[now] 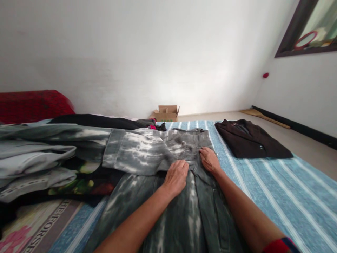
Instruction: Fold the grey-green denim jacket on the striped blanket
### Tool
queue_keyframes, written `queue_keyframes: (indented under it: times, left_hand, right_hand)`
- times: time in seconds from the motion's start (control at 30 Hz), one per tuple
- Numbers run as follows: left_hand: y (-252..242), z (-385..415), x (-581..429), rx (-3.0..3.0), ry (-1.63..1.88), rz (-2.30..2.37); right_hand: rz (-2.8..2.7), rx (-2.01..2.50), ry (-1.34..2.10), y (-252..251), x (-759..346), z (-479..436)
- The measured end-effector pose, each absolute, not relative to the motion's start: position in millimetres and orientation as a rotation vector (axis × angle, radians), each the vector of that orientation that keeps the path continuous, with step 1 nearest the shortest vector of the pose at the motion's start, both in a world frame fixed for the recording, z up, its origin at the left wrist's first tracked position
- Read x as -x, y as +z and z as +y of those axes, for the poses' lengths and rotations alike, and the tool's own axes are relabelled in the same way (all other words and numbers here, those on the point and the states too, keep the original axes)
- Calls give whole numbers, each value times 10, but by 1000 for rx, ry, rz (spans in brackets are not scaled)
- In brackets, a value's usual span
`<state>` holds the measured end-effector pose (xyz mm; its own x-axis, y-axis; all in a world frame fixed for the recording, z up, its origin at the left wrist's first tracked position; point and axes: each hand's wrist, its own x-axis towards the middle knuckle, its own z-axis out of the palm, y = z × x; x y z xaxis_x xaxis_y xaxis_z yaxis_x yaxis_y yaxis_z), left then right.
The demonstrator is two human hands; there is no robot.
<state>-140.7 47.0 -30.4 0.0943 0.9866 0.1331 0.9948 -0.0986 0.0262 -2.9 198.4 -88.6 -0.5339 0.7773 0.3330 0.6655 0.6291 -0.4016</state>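
A grey-green tie-dye jacket lies spread on the bed, its collar end away from me. One sleeve stretches out to the left. My left hand presses on the cloth near the sleeve's base, fingers curled and closed on the fabric. Close to the shoulder seam, my right hand grips the jacket's right edge with bent fingers. Both fingertips are partly hidden against the cloth. To the right, apart from my hands, a folded dark brown jacket with a button lies flat.
Heaped clothes cover the left side, some black, some grey. The bed has a blue striped sheet. Beyond its far edge stands an open cardboard box by the wall. A red cloth-covered thing sits at the far left.
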Motion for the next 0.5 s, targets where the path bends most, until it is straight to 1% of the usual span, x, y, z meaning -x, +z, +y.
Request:
queue_keyframes:
  times: [0.2,0.5]
  left_hand:
    - [-370,600,1359,2162,-150,-2006]
    - [-471,550,1318,2159,-116,-1941]
  right_hand:
    - [-2408,1140,222,-859,41,1944]
    - [-2418,1157,165,-842,61,1909]
